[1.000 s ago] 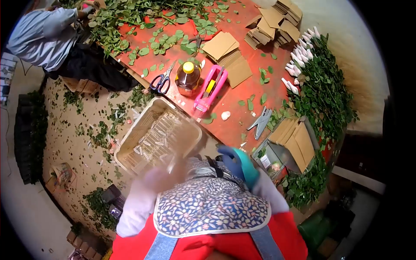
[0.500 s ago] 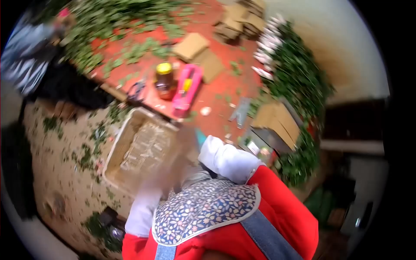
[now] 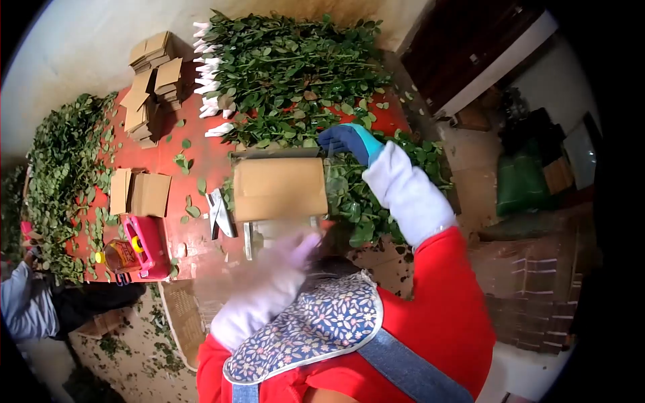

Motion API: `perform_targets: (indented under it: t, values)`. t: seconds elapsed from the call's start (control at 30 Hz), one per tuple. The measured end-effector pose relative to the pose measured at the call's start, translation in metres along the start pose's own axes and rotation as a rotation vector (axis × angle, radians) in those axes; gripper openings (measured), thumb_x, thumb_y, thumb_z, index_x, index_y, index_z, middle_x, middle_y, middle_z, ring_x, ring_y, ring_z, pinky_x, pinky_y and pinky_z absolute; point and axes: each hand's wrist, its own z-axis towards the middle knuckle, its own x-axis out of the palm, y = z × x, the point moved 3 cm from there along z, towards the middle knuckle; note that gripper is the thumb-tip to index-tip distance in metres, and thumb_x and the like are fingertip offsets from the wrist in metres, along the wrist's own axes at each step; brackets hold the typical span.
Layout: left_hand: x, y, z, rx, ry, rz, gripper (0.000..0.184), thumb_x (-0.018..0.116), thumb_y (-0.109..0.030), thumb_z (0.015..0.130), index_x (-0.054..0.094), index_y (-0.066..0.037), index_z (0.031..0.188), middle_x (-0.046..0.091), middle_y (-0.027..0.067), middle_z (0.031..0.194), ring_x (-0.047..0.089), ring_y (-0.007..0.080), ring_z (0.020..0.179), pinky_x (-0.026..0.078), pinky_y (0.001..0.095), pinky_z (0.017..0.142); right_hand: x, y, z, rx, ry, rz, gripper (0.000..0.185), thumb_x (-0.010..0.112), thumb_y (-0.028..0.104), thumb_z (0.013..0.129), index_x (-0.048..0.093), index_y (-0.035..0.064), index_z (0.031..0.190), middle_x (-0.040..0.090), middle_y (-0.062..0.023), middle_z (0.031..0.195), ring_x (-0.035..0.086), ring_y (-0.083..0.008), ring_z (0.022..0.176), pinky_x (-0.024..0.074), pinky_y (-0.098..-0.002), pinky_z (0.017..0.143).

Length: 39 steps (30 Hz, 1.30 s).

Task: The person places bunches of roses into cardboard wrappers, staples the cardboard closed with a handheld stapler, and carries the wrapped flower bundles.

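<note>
My right hand (image 3: 351,142), in a navy and teal glove, reaches over leafy stems (image 3: 359,195) beside a cardboard box (image 3: 279,188). Its fingers stretch to the left at the leaves, and I see nothing held in them. Blurred by motion, my left hand (image 3: 306,247) is low in front of the box, close to my flowered apron (image 3: 316,316). Whether it holds anything cannot be made out. Left of the box lie grey-white scissors (image 3: 219,213) on the red table (image 3: 191,235). Leafy stems with pale pink tips (image 3: 289,74) are laid in rows behind the box.
Folded cardboard pieces (image 3: 144,101) are stacked toward the wall. A pink holder (image 3: 153,248) and a yellow-capped jar (image 3: 121,254) stand at the table's near left. Below the edge is a cream crate (image 3: 180,316). Another person's sleeve (image 3: 27,302) shows at far left.
My view has turned to the right. My right hand has gone from close to my body out to the leafy stems. My left hand has moved from over the crate toward the box.
</note>
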Motion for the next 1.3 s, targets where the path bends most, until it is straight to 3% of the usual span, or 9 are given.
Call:
perform_targets:
  t: [0.2,0.27,0.37,0.9,1.0,1.03,1.07,1.23,1.3]
  values:
    - [0.067,-0.014,0.055,-0.187,-0.196,-0.313,0.022,0.069,-0.025,0.089,0.066,-0.004,0.092,0.066,0.0030,0.084,0.060,0.0120,0.078,0.046,0.0258,0.072,-0.060,-0.081,0.104,0.178,0.434,-0.266,0.021,0.057,0.019,0.091,0.069,0.0051,0.103,0.069,-0.0093,0.101,0.067,-0.0212,0.085,0.0531,-0.0348,0.076]
    - [0.073,-0.021,0.058,-0.190,-0.247,-0.211,0.021,0.068,-0.025,0.090,0.066,-0.004,0.093,0.065,0.0020,0.082,0.058,0.0112,0.075,0.046,0.0257,0.069,-0.048,-0.083,0.111,-0.339,0.736,-1.260,0.020,0.058,0.016,0.090,0.069,0.0074,0.103,0.069,-0.0095,0.104,0.066,-0.0234,0.087,0.0511,-0.0353,0.079]
    - [0.083,-0.019,0.052,-0.193,-0.315,-0.210,0.020,0.067,-0.026,0.091,0.067,-0.006,0.093,0.063,-0.0008,0.078,0.054,0.0091,0.067,0.044,0.0241,0.064,-0.075,-0.196,0.157,-0.117,0.709,-1.045,0.029,0.064,0.023,0.087,0.067,0.0068,0.110,0.070,-0.0115,0.101,0.065,-0.0241,0.088,0.0486,-0.0349,0.080]
    - [0.099,0.028,0.028,-0.301,-0.327,-0.529,0.014,0.067,-0.022,0.090,0.068,-0.008,0.091,0.061,-0.0022,0.071,0.045,0.0075,0.057,0.036,0.0225,0.054,-0.035,-0.139,0.114,0.069,0.837,-1.233,0.023,0.055,0.020,0.093,0.067,0.0120,0.110,0.070,-0.0065,0.101,0.063,-0.0189,0.086,0.0485,-0.0312,0.079]
    - [0.099,0.037,0.033,-0.255,-0.286,-0.643,0.015,0.066,-0.024,0.090,0.067,-0.010,0.086,0.060,-0.0037,0.069,0.045,0.0069,0.056,0.035,0.0223,0.052,-0.033,-0.097,0.106,-0.025,0.644,-1.047,0.022,0.053,0.019,0.094,0.067,0.0130,0.110,0.070,-0.0056,0.101,0.063,-0.0179,0.085,0.0485,-0.0305,0.079]
    - [0.095,0.044,0.033,-0.214,-0.270,-0.458,0.016,0.066,-0.025,0.091,0.067,-0.010,0.086,0.060,-0.0041,0.069,0.045,0.0067,0.055,0.035,0.0222,0.052,-0.038,-0.088,0.101,0.240,0.303,-0.433,0.021,0.059,0.016,0.092,0.065,0.0069,0.110,0.070,-0.0032,0.097,0.061,-0.0142,0.084,0.0481,-0.0302,0.079]
    - [0.091,0.053,0.034,-0.208,-0.241,-0.372,0.017,0.065,-0.027,0.091,0.067,-0.010,0.087,0.060,-0.0044,0.070,0.046,0.0065,0.056,0.036,0.0221,0.052,-0.027,-0.042,0.066,-0.209,0.267,-0.487,0.021,0.063,0.011,0.089,0.065,0.0041,0.110,0.069,-0.0010,0.096,0.061,-0.0117,0.086,0.0481,-0.0278,0.077]
    - [0.091,0.028,0.033,-0.300,-0.171,-0.565,0.022,0.063,-0.029,0.093,0.067,-0.008,0.091,0.062,-0.0042,0.073,0.051,0.0064,0.058,0.042,0.0229,0.053,-0.018,-0.030,-0.091,-0.351,0.821,-0.776,0.024,0.065,0.011,0.083,0.068,0.0090,0.107,0.070,-0.0101,0.090,0.067,-0.0213,0.091,0.0531,-0.0290,0.077]
    - [0.089,0.035,0.038,-0.265,-0.241,-0.371,0.024,0.063,-0.029,0.093,0.067,-0.005,0.092,0.063,-0.0028,0.074,0.052,0.0071,0.058,0.044,0.0224,0.053,0.027,-0.038,-0.140,-0.416,1.113,-1.472,0.019,0.065,0.019,0.083,0.066,0.0113,0.101,0.065,-0.0103,0.085,0.065,-0.0257,0.080,0.0523,-0.0336,0.075]
